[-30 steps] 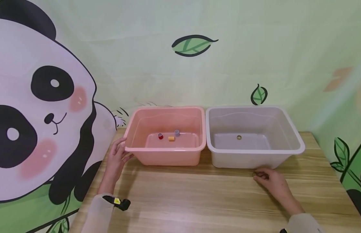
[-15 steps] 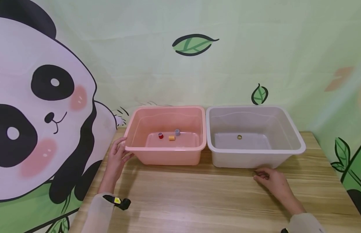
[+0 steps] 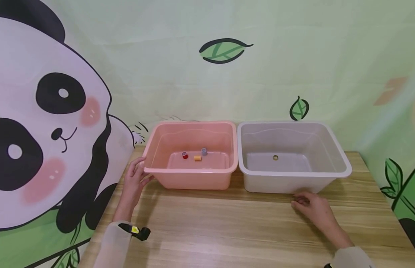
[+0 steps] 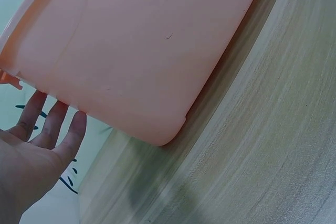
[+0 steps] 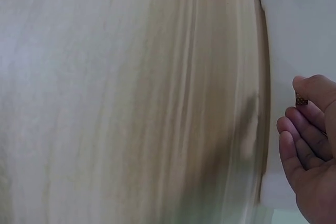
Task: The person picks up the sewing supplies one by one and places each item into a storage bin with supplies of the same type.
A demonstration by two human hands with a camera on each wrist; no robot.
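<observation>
My right hand [image 3: 312, 210] is just in front of the grey basin [image 3: 281, 184], low over the table. Its thumb and forefinger pinch a small, dark gold ring with a dotted pattern [image 5: 302, 99]; the other fingers curl loosely beneath. A similar gold ring [image 3: 275, 158] lies on the grey basin's floor. At the near left corner of the pink basin [image 3: 194, 180], my left hand [image 3: 134, 182] touches the rim and the wall with extended fingers [image 4: 76, 132]. Inside the pink basin lie a red cylinder [image 3: 185, 155], an orange one [image 3: 197, 158] and a grey-blue one [image 3: 203, 152].
Both basins stand side by side at the back of the wooden table [image 3: 221, 227], their rims almost meeting. Behind them hangs a green cloth backdrop [image 3: 167, 82] with a printed panda [image 3: 73, 63] and leaves. A black strap with a camera [image 3: 137, 231] circles the left sleeve.
Both hands stay in place. Between the right fingertips the pinched ring shows less plainly in the head view than half a second ago.
</observation>
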